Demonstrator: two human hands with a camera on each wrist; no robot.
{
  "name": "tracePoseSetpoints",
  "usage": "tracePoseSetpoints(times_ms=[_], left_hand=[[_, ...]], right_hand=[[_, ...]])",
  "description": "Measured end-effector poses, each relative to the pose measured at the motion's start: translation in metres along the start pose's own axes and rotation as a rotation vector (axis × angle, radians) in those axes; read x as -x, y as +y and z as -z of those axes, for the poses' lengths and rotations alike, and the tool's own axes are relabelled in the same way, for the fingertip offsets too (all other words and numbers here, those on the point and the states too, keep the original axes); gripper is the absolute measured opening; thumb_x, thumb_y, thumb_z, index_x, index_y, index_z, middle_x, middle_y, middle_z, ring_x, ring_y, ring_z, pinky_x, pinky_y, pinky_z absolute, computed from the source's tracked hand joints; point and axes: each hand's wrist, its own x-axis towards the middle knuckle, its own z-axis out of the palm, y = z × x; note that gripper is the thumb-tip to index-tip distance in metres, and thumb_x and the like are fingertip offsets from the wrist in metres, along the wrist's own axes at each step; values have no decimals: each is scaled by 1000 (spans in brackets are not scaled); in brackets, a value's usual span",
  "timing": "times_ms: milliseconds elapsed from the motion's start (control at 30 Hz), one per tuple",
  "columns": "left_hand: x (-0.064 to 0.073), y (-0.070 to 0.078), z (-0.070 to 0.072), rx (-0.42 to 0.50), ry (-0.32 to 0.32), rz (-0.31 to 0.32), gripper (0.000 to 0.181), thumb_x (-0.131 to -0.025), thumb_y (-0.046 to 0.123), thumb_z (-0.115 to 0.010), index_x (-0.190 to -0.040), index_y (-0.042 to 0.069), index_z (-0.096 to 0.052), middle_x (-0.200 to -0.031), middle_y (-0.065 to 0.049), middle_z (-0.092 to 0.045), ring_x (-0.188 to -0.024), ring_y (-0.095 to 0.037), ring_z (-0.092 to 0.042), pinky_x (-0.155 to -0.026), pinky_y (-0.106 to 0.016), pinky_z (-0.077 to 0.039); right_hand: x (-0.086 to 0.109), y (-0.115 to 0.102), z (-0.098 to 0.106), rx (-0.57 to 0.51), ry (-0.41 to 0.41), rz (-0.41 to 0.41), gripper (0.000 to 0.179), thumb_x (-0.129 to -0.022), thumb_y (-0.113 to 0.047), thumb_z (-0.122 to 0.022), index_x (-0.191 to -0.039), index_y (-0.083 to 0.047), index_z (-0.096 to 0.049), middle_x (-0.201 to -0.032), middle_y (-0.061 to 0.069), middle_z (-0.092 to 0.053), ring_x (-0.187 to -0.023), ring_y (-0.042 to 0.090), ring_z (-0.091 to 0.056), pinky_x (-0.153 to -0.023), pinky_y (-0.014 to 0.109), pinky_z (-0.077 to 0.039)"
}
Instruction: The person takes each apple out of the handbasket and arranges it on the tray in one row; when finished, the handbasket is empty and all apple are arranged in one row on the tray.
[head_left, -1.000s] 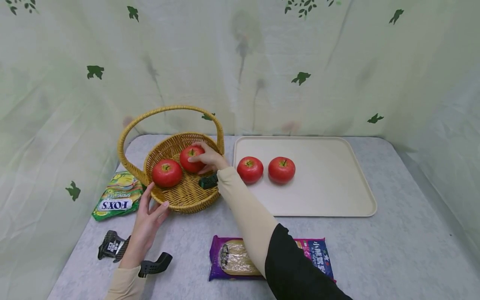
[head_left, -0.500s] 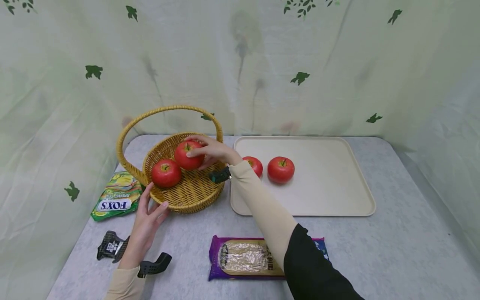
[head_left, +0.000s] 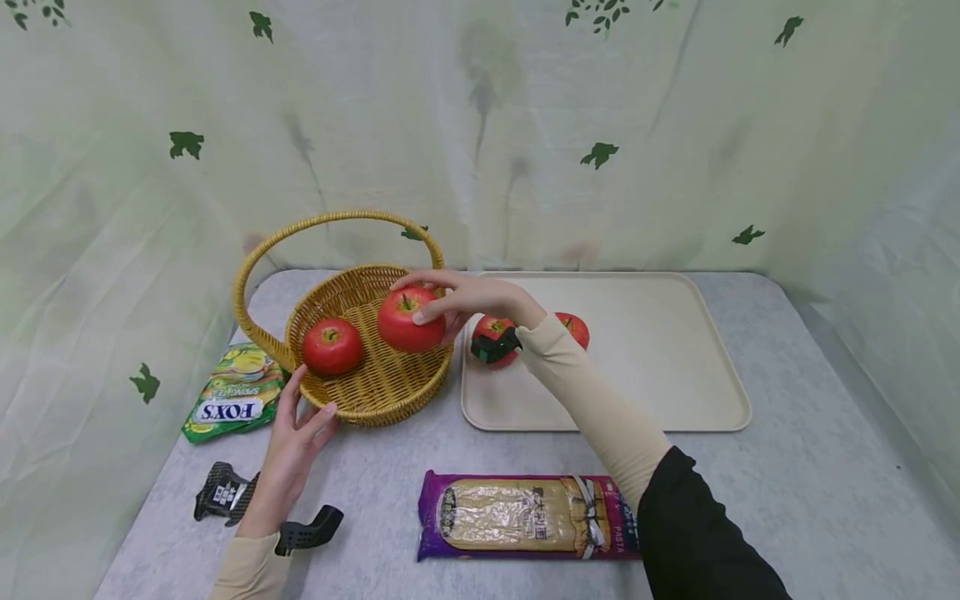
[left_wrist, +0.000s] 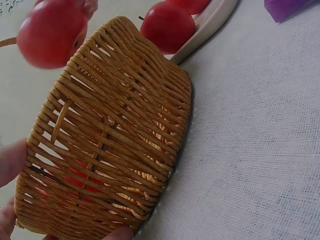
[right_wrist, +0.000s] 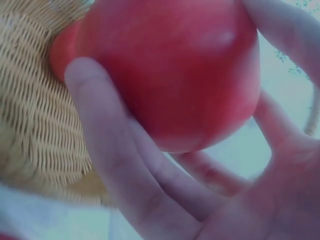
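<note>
Your right hand grips a red apple, fingers curved round it, raised over the right side of the wicker basket. Your left hand is spread wide, fingers touching the basket's near-left wall. A second apple lies inside, at left. Two further apples sit on the beige tray at right, partly covered by your arm.

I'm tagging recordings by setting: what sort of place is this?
Probably a makeshift recording booth: a printed curtain hangs behind and beside a table, on which a basket and tray are set out.
</note>
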Motion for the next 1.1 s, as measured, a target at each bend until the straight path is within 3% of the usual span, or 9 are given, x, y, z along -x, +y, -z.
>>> tracePoseSetpoints(times_ms=[167, 367, 533, 800, 1100], left_hand=[[0, -1, 0, 7, 0, -4, 77, -99, 11, -54, -154, 32, -5, -157, -1, 12, -143, -34, -5, -106, -46, -28], [0, -1, 0, 8, 0, 7, 77, -99, 11, -53, -154, 34, -4, -157, 0, 13, -144, -32, -4, -107, -50, -24], [0, -1, 0, 6, 0, 15, 77, -99, 11, -53, -154, 34, -4, -157, 1, 13, -144, -31, -4, -108, -51, -23], [0, -1, 0, -1, -9, 1, 77, -99, 10, -52, -154, 32, -2, -158, 1, 13, -143, -32, -4, -107, -45, -28], [0, 0, -1, 6, -13, -7, 77, -99, 10, -52, -154, 32, -3, -158, 0, 13, -143, -32, -4, -107, -46, -27]], right_hand=[[28, 8, 14, 26, 32, -17, 54, -90, -24, -66, -140, -26, -44, -133, 6, -43, -85, 31, -64, -75, 45, -56], [65, 23, 38, 26, 136, -78, 55, -89, -27, -66, -140, -29, -44, -134, 6, -42, -89, 34, -63, -76, 45, -56], [98, 37, 59, 2, 217, -99, 58, -90, -23, -64, -143, -23, -41, -135, 10, -41, -94, 34, -61, -76, 49, -56], [153, 52, 83, -10, 331, -149, 58, -93, -19, -58, -146, -17, -35, -132, 16, -45, -80, 41, -65, -76, 47, -56], [212, 91, 102, -6, 489, -202, 59, -94, -23, -58, -146, -14, -33, -132, 20, -43, -77, 39, -67, -74, 46, -57]])
